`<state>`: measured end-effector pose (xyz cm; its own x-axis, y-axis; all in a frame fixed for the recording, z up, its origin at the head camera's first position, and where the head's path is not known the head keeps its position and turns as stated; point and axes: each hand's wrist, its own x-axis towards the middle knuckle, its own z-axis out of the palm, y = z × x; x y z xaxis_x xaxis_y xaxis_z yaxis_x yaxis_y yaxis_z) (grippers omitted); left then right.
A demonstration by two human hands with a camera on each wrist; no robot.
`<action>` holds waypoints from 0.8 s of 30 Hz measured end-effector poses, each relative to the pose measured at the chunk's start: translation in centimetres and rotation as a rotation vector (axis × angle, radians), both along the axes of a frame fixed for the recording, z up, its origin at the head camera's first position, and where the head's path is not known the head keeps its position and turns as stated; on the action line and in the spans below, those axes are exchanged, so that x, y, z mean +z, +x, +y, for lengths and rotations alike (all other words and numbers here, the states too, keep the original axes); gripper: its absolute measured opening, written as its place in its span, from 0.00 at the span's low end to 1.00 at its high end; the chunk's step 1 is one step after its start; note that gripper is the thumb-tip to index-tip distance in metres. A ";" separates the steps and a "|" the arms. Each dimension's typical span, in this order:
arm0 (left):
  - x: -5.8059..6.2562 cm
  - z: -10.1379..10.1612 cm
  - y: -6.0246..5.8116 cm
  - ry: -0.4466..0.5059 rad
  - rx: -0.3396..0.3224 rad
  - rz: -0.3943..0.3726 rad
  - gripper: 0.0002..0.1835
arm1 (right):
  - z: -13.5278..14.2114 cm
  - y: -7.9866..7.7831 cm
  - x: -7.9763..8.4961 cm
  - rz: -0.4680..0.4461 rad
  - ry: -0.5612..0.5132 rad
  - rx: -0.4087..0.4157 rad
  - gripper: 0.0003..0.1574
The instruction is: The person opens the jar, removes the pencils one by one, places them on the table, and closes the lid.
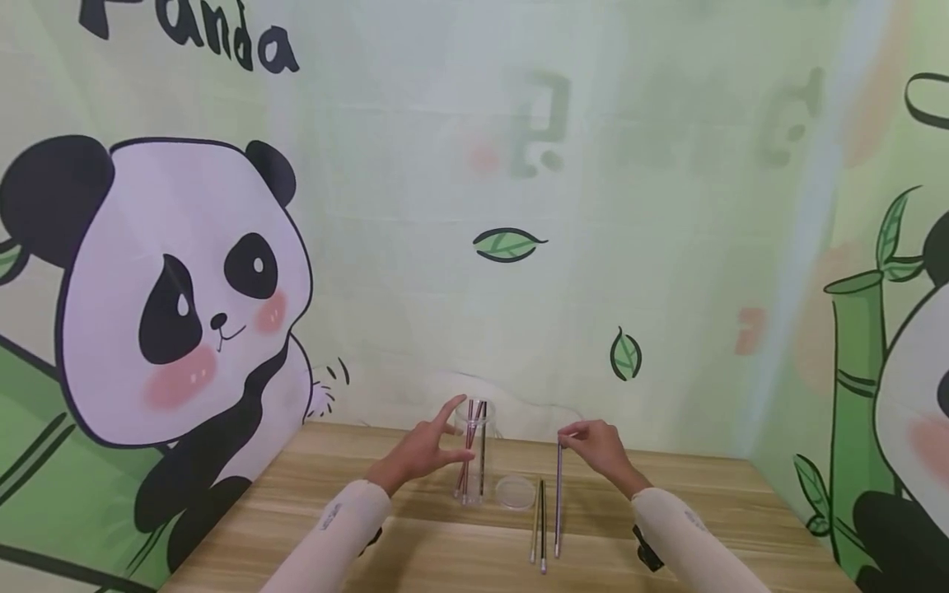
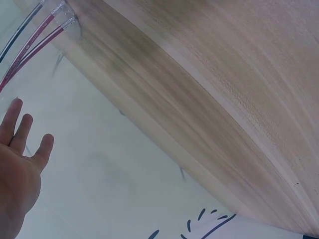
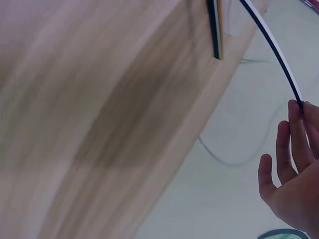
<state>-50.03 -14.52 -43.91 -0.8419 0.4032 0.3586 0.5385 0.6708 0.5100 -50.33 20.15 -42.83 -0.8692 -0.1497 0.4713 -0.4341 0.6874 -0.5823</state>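
Note:
A tall clear jar [image 1: 476, 486] stands on the table, holding red pencils [image 1: 469, 445] and one dark pencil [image 1: 483, 461]. Beside it on the left is my left hand [image 1: 423, 449]; its index finger reaches the rim and its thumb overlaps the jar's front. In the left wrist view its visible fingers [image 2: 20, 132] are straight and spread. My right hand [image 1: 596, 449] pinches the top end of a purple pencil [image 1: 558, 502] between thumb and fingertips, the pencil pointing down toward the table. A yellowish pencil [image 1: 535, 527] and a dark pencil [image 1: 544, 531] lie just left of it.
A round clear lid [image 1: 515, 493] lies right of the jar. The wooden table [image 1: 445, 552] meets a pale green printed backdrop [image 1: 415, 329] just behind the jar. A thin cable [image 3: 219, 160] hangs against the backdrop.

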 end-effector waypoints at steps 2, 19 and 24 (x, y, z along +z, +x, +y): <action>-0.1 -0.1 0.0 -0.005 0.008 -0.001 0.55 | -0.2 -0.2 -0.9 0.008 -0.005 -0.008 0.07; 0.8 0.0 0.7 -0.006 0.000 0.004 0.54 | -0.9 0.8 -6.1 0.001 -0.066 -0.021 0.04; 0.4 0.0 0.6 -0.004 0.003 0.003 0.54 | -1.3 0.9 -7.3 -0.038 -0.046 -0.037 0.03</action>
<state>-49.46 -14.55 -43.54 -0.8420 0.4020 0.3598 0.5380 0.6742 0.5059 -49.44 18.89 -50.09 -0.8911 -0.0965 0.4435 -0.3862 0.6746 -0.6291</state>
